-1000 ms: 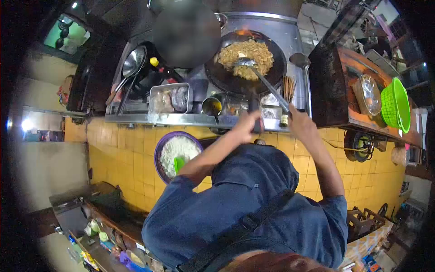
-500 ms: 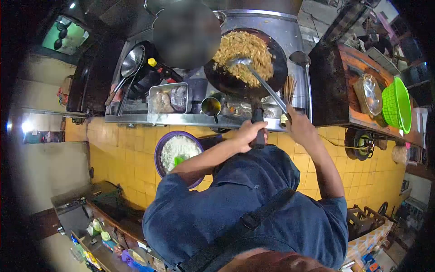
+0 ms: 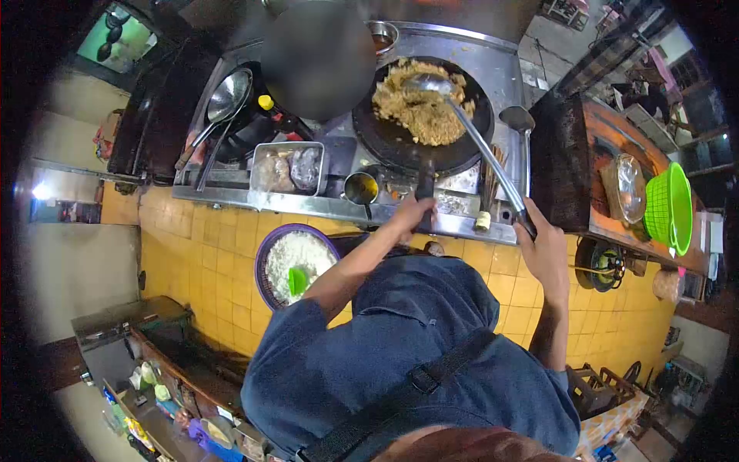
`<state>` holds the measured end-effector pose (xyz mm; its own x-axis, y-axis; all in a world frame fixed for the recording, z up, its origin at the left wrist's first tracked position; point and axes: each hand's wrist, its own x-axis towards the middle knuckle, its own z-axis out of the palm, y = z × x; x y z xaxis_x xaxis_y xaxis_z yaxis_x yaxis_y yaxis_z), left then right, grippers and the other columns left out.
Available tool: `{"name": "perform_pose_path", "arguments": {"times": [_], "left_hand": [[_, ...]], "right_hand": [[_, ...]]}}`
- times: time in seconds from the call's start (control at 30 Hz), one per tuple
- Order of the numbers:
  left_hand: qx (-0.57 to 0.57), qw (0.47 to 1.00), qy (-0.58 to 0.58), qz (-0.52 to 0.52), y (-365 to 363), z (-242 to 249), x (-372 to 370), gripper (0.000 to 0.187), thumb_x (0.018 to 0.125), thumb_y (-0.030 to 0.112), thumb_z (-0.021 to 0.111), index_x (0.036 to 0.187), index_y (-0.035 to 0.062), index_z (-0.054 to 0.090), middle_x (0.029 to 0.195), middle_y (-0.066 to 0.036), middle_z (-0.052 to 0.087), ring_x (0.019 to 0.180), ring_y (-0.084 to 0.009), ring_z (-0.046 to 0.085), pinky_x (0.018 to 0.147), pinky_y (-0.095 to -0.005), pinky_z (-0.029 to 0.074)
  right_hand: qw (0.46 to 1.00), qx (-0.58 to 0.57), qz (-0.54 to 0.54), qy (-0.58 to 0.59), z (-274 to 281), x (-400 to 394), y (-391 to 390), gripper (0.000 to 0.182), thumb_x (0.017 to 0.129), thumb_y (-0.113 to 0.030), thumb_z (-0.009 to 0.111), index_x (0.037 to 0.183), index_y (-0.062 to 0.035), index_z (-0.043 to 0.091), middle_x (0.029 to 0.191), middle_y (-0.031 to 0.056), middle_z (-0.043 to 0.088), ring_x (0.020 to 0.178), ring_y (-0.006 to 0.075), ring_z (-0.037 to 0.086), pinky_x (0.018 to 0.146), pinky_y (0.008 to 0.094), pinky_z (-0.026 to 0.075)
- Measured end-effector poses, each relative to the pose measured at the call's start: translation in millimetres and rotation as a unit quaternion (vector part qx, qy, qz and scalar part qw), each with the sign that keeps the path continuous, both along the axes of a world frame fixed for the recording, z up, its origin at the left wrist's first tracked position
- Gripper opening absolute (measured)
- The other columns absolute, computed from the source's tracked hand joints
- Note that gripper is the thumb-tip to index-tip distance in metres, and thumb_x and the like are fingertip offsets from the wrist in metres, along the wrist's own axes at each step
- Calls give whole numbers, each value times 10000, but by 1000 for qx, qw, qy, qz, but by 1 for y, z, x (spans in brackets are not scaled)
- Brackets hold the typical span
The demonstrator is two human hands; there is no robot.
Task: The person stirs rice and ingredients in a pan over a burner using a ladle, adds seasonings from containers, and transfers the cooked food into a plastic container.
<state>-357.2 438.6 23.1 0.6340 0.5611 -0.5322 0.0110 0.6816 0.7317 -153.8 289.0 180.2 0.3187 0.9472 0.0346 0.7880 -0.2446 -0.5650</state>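
Observation:
A dark wok (image 3: 385, 146) sits on the stove, with a heap of brown fried rice (image 3: 427, 119) in it. My left hand (image 3: 410, 213) is wrapped round the wok's black handle at the stove's front edge. In my right hand (image 3: 545, 248) is the dark grip of a long metal ladle (image 3: 486, 146). The ladle's bowl rests on the far part of the rice. Beside the wok's right rim lies a bundle of thin sticks (image 3: 490, 181), and a small pot of yellow liquid (image 3: 360, 188) stands left of the handle.
A purple basin (image 3: 260, 266) of white rice with a green scoop stands low on the left. A metal tray (image 3: 288, 146) holds bagged food. A second ladle (image 3: 517, 119) lies right of the wok. A green basket (image 3: 668, 208) sits on the right counter. A grey blur hides part of the stove.
The wok handle and my left hand have shifted left. My right hand has moved right and down, and the ladle's bowl lies farther back. The rice is gathered into a more compact heap.

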Motion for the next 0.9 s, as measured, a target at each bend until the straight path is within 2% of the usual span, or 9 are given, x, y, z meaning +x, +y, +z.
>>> {"name": "perform_pose_path", "arguments": {"times": [0.1, 0.23, 0.43, 0.5, 0.6, 0.67, 0.7, 0.77, 0.9], "left_hand": [[103, 995, 1, 19, 39, -61, 13, 147, 826, 141, 588, 834, 29, 492, 643, -56, 547, 484, -144, 522, 414, -298, 446], [92, 992, 61, 63, 49, -75, 24, 189, 809, 136, 607, 863, 43, 452, 641, -35, 529, 511, -133, 535, 455, -283, 450], [114, 988, 88, 54, 47, -80, 17, 229, 839, 192, 601, 922, 21, 472, 679, -48, 536, 515, -145, 540, 448, -278, 453], [344, 913, 216, 44, 30, -72, -1, 275, 869, 239, 568, 990, 9, 476, 702, -54, 553, 515, -144, 542, 438, -271, 457], [228, 960, 163, 10, 9, -66, -25, 362, 880, 322, 543, 1079, 25, 484, 754, -57, 582, 522, -135, 544, 439, -258, 463], [200, 964, 177, 6, 0, -57, -35, 368, 879, 336, 540, 1088, 37, 490, 770, -56, 589, 526, -131, 544, 438, -252, 461], [143, 977, 160, -10, -2, -64, -39, 370, 873, 330, 551, 1090, 36, 493, 784, -53, 591, 540, -127, 546, 444, -251, 457], [85, 986, 141, -22, -11, -71, -48, 372, 866, 324, 561, 1091, 35, 495, 798, -51, 593, 553, -123, 548, 451, -250, 453], [105, 979, 145, -95, -18, -65, -57, 233, 862, 209, 544, 1053, 75, 525, 860, -22, 590, 668, -99, 566, 543, -238, 473]], "right_hand": [[999, 16, -51, 8, -30, -19, 20, 448, 803, -157, 583, 1226, -54, 477, 776, 234, 602, 686, 380, 613, 598, 430, 473], [987, -19, -81, -139, -157, -21, 73, 523, 819, -150, 533, 1299, -66, 345, 883, 246, 564, 691, 421, 596, 610, 468, 494], [986, -124, -86, -73, -101, -15, 88, 456, 838, -180, 482, 1263, -54, 378, 888, 264, 573, 761, 420, 594, 630, 497, 488], [989, -70, -107, -72, -107, -22, 76, 431, 841, -186, 472, 1238, -40, 394, 838, 260, 588, 753, 422, 595, 648, 505, 483], [972, -77, -201, -98, -123, -38, 74, 412, 836, -166, 482, 1213, -21, 403, 754, 247, 597, 743, 415, 598, 666, 507, 477], [987, -35, -153, -23, -161, -49, 84, 343, 837, -157, 486, 1141, 0, 454, 720, 239, 595, 708, 426, 596, 653, 510, 471], [989, 127, -74, 2, -167, -49, 90, 296, 862, -185, 497, 1106, -18, 510, 699, 201, 598, 524, 349, 584, 470, 420, 451], [917, -55, -118, 378, -142, -42, 89, 247, 872, -236, 508, 964, -8, 526, 590, 64, 532, 490, 181, 563, 395, 319, 418], [880, 18, -105, 462, -122, -43, 62, 243, 885, -267, 507, 934, -30, 526, 570, 13, 471, 451, 97, 486, 340, 255, 353]]}}
